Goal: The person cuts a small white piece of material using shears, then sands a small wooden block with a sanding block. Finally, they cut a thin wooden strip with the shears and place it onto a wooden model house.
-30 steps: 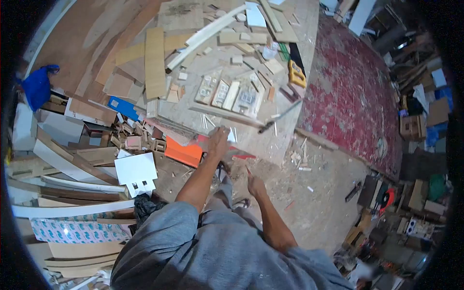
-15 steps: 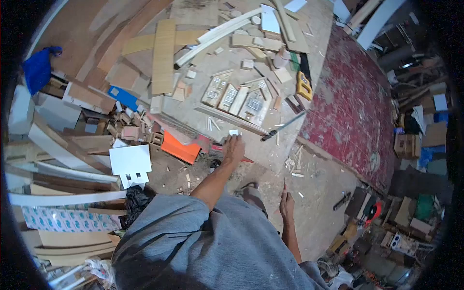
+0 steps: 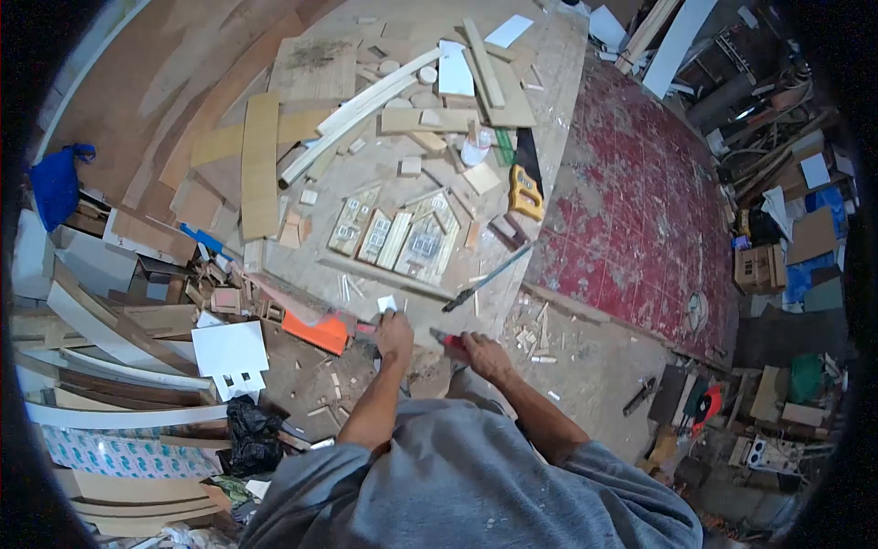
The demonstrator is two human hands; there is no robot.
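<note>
My left hand (image 3: 396, 337) is at the near edge of the workbench, its fingers closed on a small white piece (image 3: 387, 303). Beside it on the right, my right hand (image 3: 489, 357) is wrapped round a red-handled utility knife (image 3: 451, 342), whose grey tip points toward the left hand. A gap separates the knife from the white piece. Just beyond both hands lies a small wooden house-front model (image 3: 402, 229) with white windows. Thin white strips (image 3: 346, 287) rest near it, and a long thin tool with a dark handle (image 3: 487, 277) lies to its right.
A yellow-handled saw (image 3: 526, 190), wood strips (image 3: 361, 114) and a white container (image 3: 476, 146) are farther back on the bench. An orange piece (image 3: 314, 331) and a white cut-out board (image 3: 230, 359) sit at left. Offcuts litter the floor (image 3: 585, 366).
My right hand has come up from low at my side to the bench edge with the knife. My left hand still holds the white piece. The view has shifted.
</note>
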